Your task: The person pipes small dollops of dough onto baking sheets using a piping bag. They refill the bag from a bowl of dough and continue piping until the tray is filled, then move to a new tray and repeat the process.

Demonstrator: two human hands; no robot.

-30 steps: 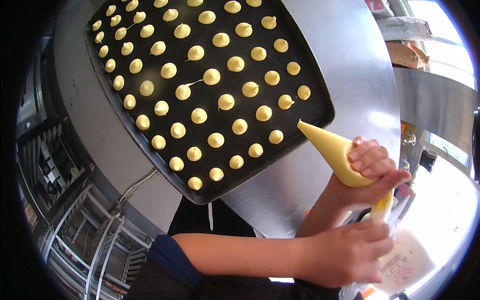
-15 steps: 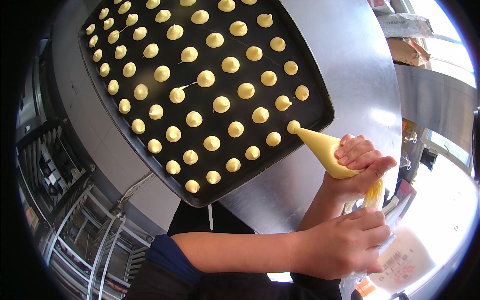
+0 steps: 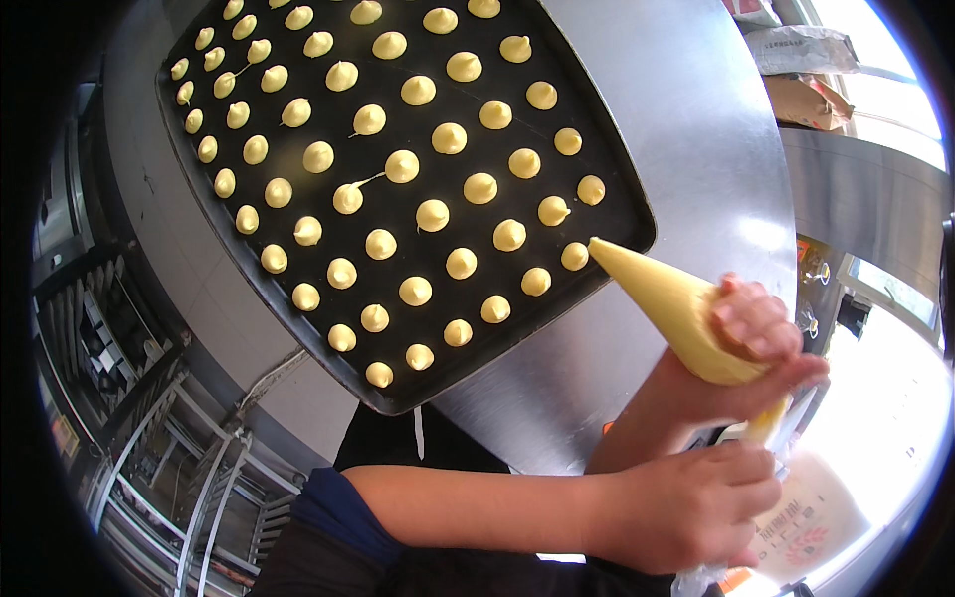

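A black baking tray holds several rows of pale yellow piped dollops, with a fresh dollop near its lower-right corner. My right hand is closed round the full part of a cone-shaped piping bag of yellow batter. The bag's tip points up-left, just above and right of that dollop. My left hand is closed on the bag's twisted plastic upper end, lower in the view, its forearm lying across in front of my right arm.
The tray rests on a rounded stainless steel table. Metal racks stand at lower left, beside a tiled floor. Paper sacks are at upper right by a bright window. A white printed sack is at lower right.
A new dollop has appeared near the tray's lower-right corner. Since half a second ago the bag's tip has lifted off it, and both hands have shifted slightly right, the right one also downward.
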